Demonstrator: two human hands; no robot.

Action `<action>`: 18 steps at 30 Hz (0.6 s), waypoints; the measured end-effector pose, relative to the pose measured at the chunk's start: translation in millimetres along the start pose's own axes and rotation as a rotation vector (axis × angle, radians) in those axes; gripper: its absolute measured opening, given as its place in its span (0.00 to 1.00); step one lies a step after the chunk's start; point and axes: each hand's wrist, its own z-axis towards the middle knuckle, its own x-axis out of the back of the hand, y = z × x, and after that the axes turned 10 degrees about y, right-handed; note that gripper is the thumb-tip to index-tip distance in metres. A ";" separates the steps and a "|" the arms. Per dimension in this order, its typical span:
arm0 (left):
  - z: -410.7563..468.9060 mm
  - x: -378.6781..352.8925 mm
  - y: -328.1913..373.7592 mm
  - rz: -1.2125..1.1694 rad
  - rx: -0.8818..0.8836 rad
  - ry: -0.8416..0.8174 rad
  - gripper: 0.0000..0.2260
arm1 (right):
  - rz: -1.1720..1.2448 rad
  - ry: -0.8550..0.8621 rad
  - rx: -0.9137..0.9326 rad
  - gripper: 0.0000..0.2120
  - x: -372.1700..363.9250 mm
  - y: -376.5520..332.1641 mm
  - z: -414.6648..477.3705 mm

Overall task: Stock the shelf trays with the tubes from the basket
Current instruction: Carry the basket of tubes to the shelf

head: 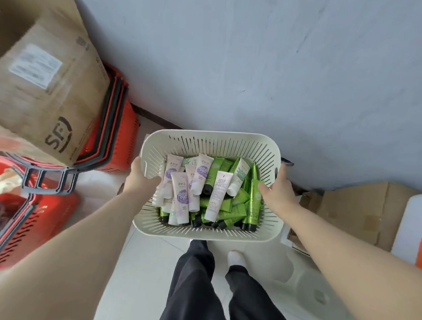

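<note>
I have the basket (pixel 213 141) in the middle of the frame, above the floor (pixel 138 266) and in front of my legs. My left grip (pixel 142 174) is curled over its left rim and my right grip (pixel 278 185) over its right rim, each closed on the plastic with fingers hooked inside the slotted wall. The tubes (pixel 196 191) lie heaped loose inside, pale purple-printed ones toward the left and green ones toward the right. No shelf trays are in view.

I judge the load moderate, but the thin slotted wall may flex, so I should keep both rims level. The tubes look soft-bodied and smooth, likely to slide, so I would take each round its middle. A cardboard box (pixel 38 82) and red baskets (pixel 118 135) fill the left of the frame.
</note>
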 end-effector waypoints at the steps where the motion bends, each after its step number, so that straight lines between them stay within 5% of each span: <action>1: -9.9 3.9 -8.0 -0.013 0.016 0.020 0.35 | -0.015 -0.022 0.020 0.36 1.6 -0.8 -5.2; 18: -256.9 65.0 -178.7 -0.390 0.420 0.439 0.27 | -0.171 -0.330 0.571 0.30 0.3 -26.2 -143.6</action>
